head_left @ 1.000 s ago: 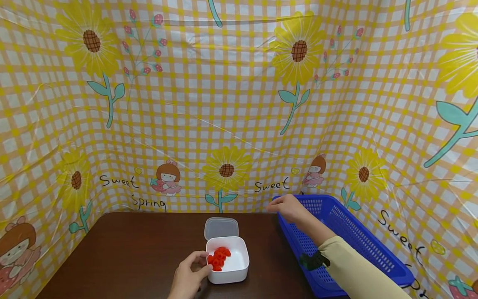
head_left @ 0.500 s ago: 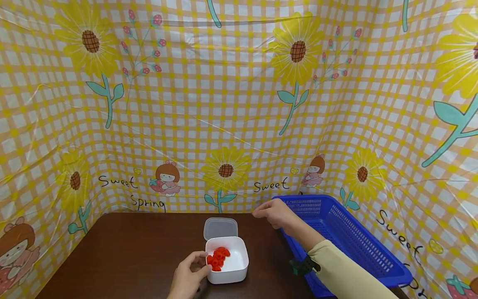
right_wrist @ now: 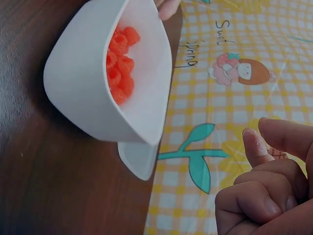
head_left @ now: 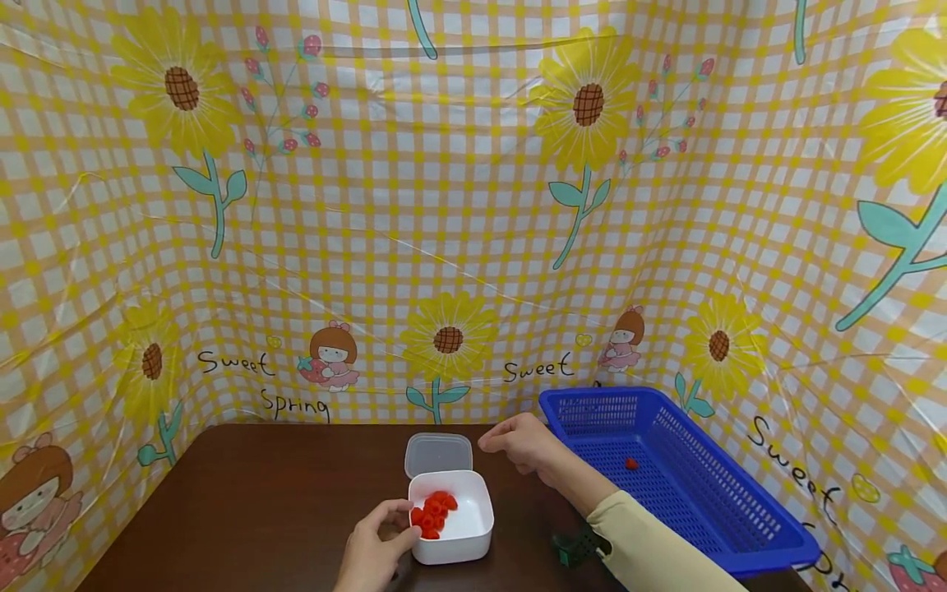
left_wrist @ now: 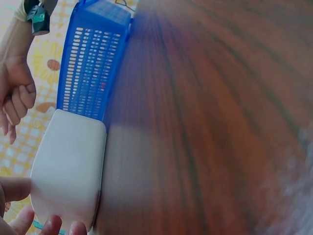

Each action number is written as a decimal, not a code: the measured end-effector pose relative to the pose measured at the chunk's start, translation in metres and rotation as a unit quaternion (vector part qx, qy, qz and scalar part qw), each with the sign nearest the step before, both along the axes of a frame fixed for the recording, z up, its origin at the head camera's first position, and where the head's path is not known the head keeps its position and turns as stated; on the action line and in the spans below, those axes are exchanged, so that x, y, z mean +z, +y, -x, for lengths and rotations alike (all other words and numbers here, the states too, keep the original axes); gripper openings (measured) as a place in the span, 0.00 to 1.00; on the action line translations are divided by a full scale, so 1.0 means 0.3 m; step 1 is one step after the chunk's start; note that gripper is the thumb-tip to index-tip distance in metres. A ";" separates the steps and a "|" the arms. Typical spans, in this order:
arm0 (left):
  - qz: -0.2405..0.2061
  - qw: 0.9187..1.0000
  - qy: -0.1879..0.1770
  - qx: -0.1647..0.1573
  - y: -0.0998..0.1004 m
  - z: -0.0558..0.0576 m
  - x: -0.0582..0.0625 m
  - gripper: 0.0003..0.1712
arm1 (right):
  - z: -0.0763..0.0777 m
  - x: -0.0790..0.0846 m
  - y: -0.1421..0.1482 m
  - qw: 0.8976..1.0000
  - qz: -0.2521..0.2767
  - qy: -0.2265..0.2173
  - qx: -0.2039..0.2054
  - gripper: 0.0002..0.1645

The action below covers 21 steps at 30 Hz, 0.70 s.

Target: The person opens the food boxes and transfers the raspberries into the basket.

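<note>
Several red raspberries [right_wrist: 119,68] lie heaped along the left side inside a white square box [head_left: 471,549], whose inside also shows in the right wrist view. My left hand [head_left: 370,547] holds the box at its left side, thumb near the front corner and fingers farther back. Above the table, between box and basket, hovers my right hand [head_left: 524,444]. Its thumb and index finger [right_wrist: 286,137] point forward with a small gap and nothing between them; the other fingers are bent. One raspberry [head_left: 631,464] rests on the floor of the blue basket [head_left: 728,473].
A translucent lid [head_left: 438,454] lies on the dark brown table [head_left: 281,493] just behind the box. The basket runs along the table's right side. A checked cloth [head_left: 459,205] with sunflowers hangs behind and at both sides.
My right hand has moved left and slightly down, from over the basket's rim toward the box. The raspberry in the basket has come into sight. My left hand stays on the box.
</note>
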State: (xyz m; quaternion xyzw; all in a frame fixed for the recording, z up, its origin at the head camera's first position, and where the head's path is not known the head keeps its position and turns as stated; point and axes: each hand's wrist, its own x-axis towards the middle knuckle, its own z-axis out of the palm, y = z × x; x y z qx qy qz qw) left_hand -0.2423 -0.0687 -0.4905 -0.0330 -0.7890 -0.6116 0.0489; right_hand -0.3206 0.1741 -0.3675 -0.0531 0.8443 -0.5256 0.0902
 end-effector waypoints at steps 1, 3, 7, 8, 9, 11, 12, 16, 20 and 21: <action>-0.001 1.000 0.000 -0.001 0.000 0.001 0.000 0.21 | -0.003 -0.005 -0.008 1.000 0.000 -0.001 0.001 0.10; -0.002 1.000 -0.003 -0.001 -0.001 0.002 0.000 0.21 | -0.009 -0.014 -0.025 1.000 0.001 -0.005 0.006 0.10; -0.004 1.000 -0.006 0.000 -0.002 0.001 0.001 0.21 | -0.015 -0.036 -0.063 1.000 0.008 -0.012 0.019 0.10; -0.003 1.000 -0.006 0.000 -0.003 0.000 0.001 0.21 | -0.015 -0.043 -0.072 1.000 0.012 -0.015 0.023 0.10; -0.001 1.000 -0.005 0.000 -0.004 -0.001 0.001 0.21 | -0.015 -0.051 -0.080 0.999 0.014 -0.017 0.025 0.10; 0.000 1.000 -0.003 -0.002 -0.005 -0.002 0.000 0.21 | -0.014 -0.065 -0.095 0.999 0.017 -0.020 0.030 0.10; 0.000 1.000 -0.001 -0.004 -0.005 -0.003 -0.001 0.21 | -0.013 -0.072 -0.102 0.999 0.019 -0.022 0.032 0.10; -0.002 1.000 0.006 -0.005 -0.005 -0.002 0.000 0.22 | -0.009 -0.097 -0.127 0.998 0.030 -0.026 0.048 0.12; -0.002 1.000 0.003 -0.003 -0.004 -0.002 0.001 0.22 | -0.008 -0.124 -0.151 0.995 0.054 -0.037 0.069 0.16; -0.003 1.000 0.001 -0.004 -0.003 -0.002 0.001 0.22 | -0.008 -0.130 -0.157 0.995 0.057 -0.039 0.074 0.16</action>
